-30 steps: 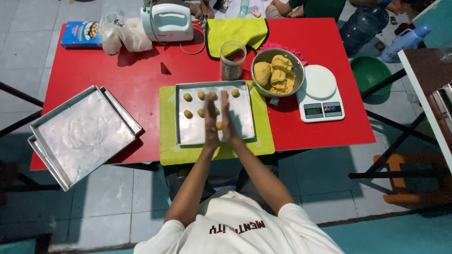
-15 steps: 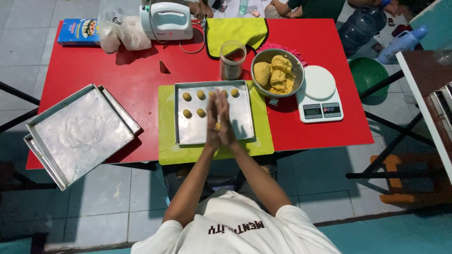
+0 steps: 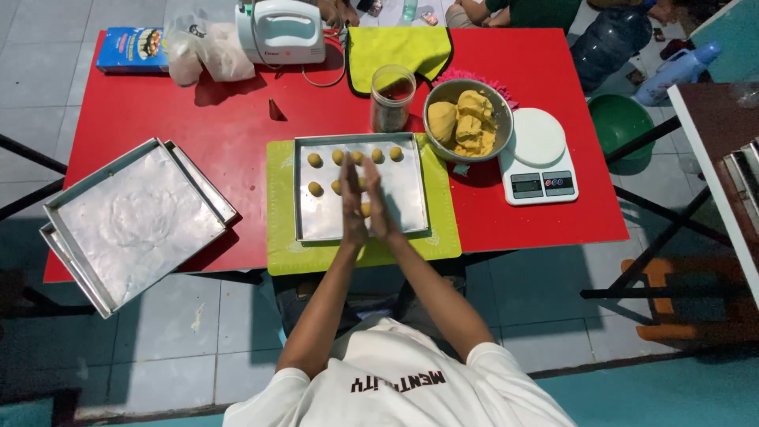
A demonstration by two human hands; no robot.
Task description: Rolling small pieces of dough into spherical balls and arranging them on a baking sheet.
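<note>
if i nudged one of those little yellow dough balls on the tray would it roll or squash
The dough balls look round and sit loose on the flat metal tray, so a light nudge would probably roll one. They seem soft, like the lumpy dough in the bowl, so a firmer push would likely dent it.

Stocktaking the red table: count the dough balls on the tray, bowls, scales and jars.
Dough balls visible on the tray: 7
Metal bowl: 1
Scale: 1
Jar: 1
Total: 10
</note>
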